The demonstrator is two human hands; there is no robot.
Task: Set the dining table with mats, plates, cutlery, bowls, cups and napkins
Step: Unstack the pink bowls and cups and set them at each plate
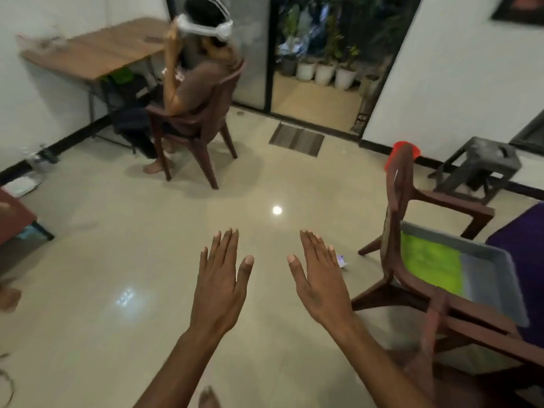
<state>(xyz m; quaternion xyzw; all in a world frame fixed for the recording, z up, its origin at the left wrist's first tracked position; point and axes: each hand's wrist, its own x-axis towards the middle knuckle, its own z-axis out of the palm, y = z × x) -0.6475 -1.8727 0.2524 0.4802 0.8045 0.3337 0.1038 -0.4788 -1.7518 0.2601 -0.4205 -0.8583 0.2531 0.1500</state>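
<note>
Left hand (219, 287) and right hand (319, 285) flat, each grip released, beside grey tray (488, 278), perhaps on chair (412, 278)

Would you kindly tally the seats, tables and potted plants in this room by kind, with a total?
Brown chairs: 2 (one occupied, one at right)
Grey stool: 1
Wooden table: 1
White plant pots: 3 clearly visible (); others behind are too dim to count
Total: 7

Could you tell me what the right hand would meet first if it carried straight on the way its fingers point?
Nothing close: the right hand points over bare floor toward the doormat, though depth is unclear.
</note>
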